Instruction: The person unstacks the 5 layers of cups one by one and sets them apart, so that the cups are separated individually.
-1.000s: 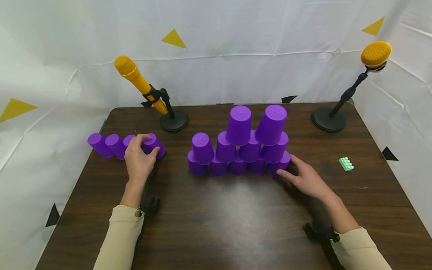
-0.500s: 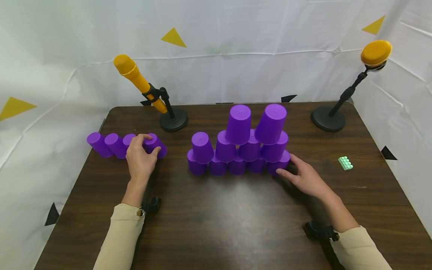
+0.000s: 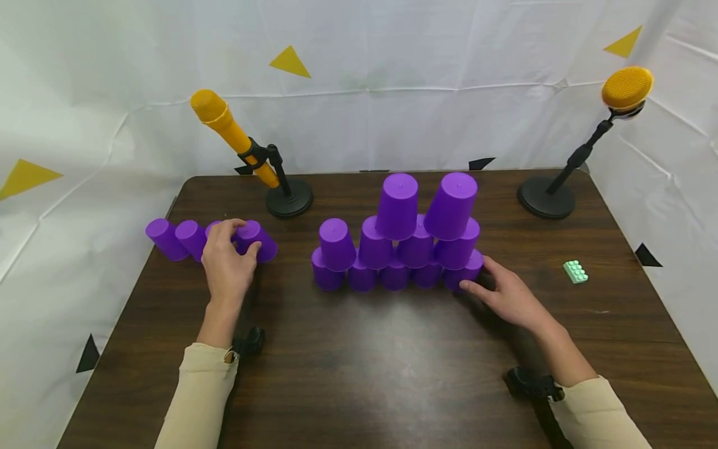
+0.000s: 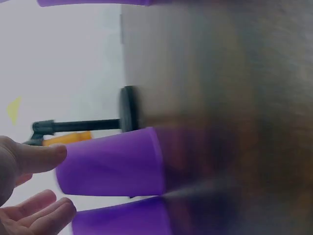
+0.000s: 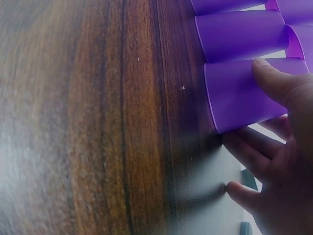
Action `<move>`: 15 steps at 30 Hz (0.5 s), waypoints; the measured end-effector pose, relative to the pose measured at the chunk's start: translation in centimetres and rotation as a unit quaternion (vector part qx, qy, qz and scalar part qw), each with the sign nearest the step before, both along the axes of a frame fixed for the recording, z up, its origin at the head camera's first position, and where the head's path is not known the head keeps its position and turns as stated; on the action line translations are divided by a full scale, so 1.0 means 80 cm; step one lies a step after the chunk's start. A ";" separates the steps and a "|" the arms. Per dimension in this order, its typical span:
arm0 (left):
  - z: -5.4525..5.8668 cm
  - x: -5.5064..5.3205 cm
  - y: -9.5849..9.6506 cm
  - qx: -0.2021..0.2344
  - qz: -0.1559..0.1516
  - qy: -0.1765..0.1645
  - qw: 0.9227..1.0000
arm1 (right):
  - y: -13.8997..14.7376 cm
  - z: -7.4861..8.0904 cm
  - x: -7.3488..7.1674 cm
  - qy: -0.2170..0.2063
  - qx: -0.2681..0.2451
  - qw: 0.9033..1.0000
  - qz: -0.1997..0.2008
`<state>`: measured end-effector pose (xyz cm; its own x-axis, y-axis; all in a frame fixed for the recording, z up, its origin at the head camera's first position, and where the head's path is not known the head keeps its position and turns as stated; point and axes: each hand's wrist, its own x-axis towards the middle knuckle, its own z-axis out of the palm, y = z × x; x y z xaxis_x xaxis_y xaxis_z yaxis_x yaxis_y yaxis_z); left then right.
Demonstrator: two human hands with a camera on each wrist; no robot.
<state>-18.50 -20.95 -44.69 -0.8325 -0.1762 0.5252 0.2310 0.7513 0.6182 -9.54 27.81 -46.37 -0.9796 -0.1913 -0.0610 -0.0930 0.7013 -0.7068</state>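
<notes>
In the head view, a stack of upside-down purple cups (image 3: 375,244) rises in tiers mid-table, two cups on top. Its lower right corner cup (image 5: 242,93) is held by my right hand (image 3: 513,299), thumb on the front and fingers along the outer side. My left hand (image 3: 227,268) reaches over a separate row of upside-down purple cups at the left. Its thumb (image 4: 44,154) overlaps the top of the rightmost cup (image 4: 112,164), and its fingertips (image 4: 54,215) lie just beside that cup, near the neighbouring one (image 4: 122,218). The hand partly hides the row.
An orange microphone (image 3: 230,131) on a black stand and a round orange microphone (image 3: 625,88) on another stand line the back of the dark wooden table (image 3: 381,374). At the right lies a pale green toy brick (image 3: 575,272). White sheeting (image 3: 392,125) hangs behind.
My left hand has shifted slightly left and back in the last half second, while the rightmost cup of the row stays put. The right hand and the stack look unchanged.
</notes>
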 end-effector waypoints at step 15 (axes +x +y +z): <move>0.119 0.035 0.126 0.049 -0.233 0.115 0.964 | 0.000 0.001 0.000 0.009 -0.004 1.000 0.005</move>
<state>-15.71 -10.88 -35.17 -0.6962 0.1313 0.7057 0.6696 0.4732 0.5725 -9.56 27.81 -46.31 -0.9787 -0.2010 -0.0415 -0.1126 0.6950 -0.7102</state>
